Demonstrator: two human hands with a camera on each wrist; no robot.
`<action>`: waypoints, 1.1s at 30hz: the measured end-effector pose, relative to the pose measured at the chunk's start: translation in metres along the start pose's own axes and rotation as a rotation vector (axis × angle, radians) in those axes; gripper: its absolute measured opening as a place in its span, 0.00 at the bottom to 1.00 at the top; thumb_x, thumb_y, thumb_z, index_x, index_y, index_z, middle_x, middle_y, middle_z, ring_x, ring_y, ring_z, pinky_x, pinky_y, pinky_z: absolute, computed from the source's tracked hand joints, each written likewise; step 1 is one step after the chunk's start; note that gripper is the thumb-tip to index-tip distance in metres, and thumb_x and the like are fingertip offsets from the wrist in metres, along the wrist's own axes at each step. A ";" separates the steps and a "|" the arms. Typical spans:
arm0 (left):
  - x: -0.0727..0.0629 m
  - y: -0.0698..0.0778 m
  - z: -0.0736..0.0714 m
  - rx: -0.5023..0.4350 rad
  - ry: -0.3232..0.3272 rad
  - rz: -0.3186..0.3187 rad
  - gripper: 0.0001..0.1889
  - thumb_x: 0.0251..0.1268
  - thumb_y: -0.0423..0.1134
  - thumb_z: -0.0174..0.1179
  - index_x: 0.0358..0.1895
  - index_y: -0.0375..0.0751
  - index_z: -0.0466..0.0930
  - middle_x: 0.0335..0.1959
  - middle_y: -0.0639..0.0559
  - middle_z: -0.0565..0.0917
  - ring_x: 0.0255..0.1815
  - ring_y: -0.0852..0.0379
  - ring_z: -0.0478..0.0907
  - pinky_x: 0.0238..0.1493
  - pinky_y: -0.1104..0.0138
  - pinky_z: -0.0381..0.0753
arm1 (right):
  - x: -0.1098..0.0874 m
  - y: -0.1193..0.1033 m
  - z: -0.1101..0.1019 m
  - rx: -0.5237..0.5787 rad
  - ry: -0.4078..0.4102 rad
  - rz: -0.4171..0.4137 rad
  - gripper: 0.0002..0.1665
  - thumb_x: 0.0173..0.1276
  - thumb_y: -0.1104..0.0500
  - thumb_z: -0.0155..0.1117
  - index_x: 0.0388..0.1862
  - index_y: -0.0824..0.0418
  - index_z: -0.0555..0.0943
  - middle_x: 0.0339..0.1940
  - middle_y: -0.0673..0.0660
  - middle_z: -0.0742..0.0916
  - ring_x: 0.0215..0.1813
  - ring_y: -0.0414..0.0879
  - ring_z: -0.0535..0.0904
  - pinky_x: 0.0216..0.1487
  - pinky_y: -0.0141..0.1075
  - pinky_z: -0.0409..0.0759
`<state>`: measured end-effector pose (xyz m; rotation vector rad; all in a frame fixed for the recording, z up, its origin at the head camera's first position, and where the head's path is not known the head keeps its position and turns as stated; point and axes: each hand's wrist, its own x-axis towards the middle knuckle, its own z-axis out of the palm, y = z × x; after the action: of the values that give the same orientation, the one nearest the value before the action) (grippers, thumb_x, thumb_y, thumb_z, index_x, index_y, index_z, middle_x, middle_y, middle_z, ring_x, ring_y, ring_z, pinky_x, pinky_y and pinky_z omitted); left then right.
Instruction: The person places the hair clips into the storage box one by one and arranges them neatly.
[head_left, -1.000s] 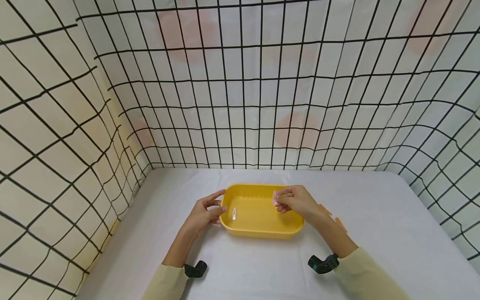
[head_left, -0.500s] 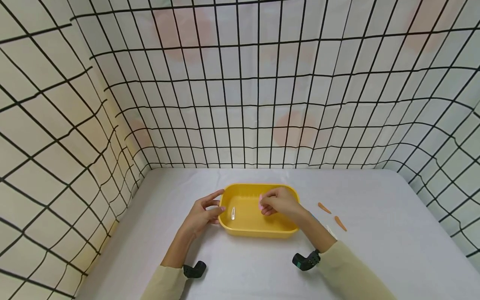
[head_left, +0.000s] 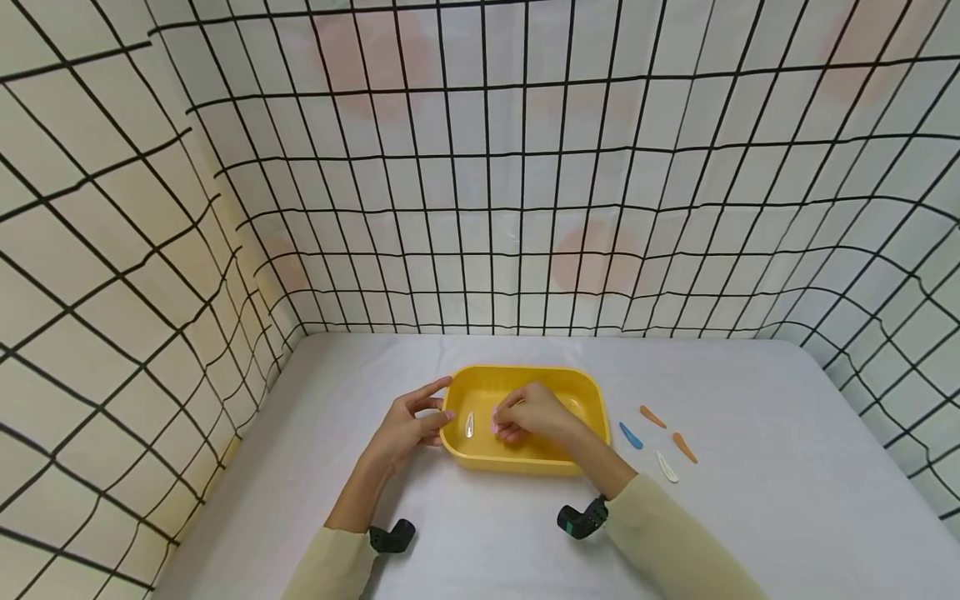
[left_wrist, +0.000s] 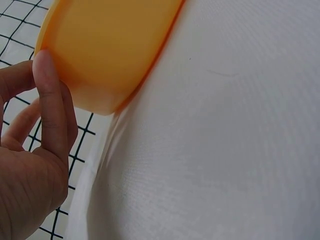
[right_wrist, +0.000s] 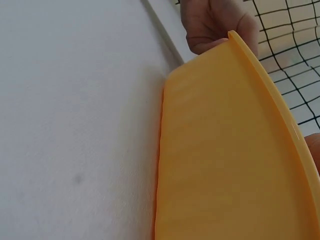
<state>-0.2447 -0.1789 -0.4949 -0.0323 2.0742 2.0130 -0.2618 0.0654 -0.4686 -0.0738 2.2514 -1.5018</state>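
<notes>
A yellow tray (head_left: 517, 468) rests on the white-covered table. My left hand (head_left: 401, 429) holds its left end, the thumb at the rim and the other fingers outside; the left wrist view shows this hand (left_wrist: 45, 120) beside the tray wall (left_wrist: 110, 50). Low inside the tray, my right hand (head_left: 536, 412) pinches a pink hair clip (head_left: 495, 421), mostly covered by the fingers. To its left, a pale snap hair clip (head_left: 469, 425) lies on the tray floor. In the right wrist view the tray wall (right_wrist: 220, 140) hides most of the right hand.
Right of the tray lie a blue hair clip (head_left: 631, 435), a white hair clip (head_left: 667, 467), one orange hair clip (head_left: 652, 416) and another orange hair clip (head_left: 685, 447). Black grid netting (head_left: 517, 208) over white cloth stands behind the table and along both sides.
My right hand has moved left and lower into the tray with the pink hair clip. The clips on the right have come into view. The left hand stays at the tray's end.
</notes>
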 end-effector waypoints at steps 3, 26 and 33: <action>0.000 0.000 0.000 -0.004 -0.009 0.005 0.34 0.63 0.29 0.69 0.72 0.56 0.75 0.52 0.41 0.79 0.22 0.57 0.80 0.27 0.69 0.87 | 0.004 -0.003 0.005 -0.035 -0.008 -0.005 0.07 0.69 0.63 0.70 0.39 0.67 0.89 0.27 0.58 0.90 0.25 0.45 0.87 0.32 0.33 0.89; 0.001 -0.001 0.000 -0.021 -0.018 0.011 0.35 0.63 0.28 0.69 0.73 0.54 0.75 0.51 0.42 0.79 0.22 0.59 0.80 0.25 0.71 0.86 | 0.019 -0.002 0.029 -0.085 0.058 0.053 0.07 0.66 0.66 0.71 0.30 0.69 0.88 0.19 0.58 0.87 0.18 0.43 0.84 0.25 0.32 0.87; 0.001 -0.001 0.001 -0.011 0.003 -0.003 0.34 0.63 0.28 0.69 0.72 0.56 0.76 0.52 0.41 0.78 0.22 0.59 0.79 0.25 0.70 0.86 | 0.017 0.000 0.028 -0.071 0.069 0.047 0.06 0.66 0.66 0.70 0.32 0.70 0.88 0.21 0.58 0.88 0.20 0.43 0.85 0.26 0.32 0.87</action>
<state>-0.2455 -0.1780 -0.4962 -0.0395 2.0642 2.0235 -0.2665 0.0362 -0.4828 0.0096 2.3437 -1.4208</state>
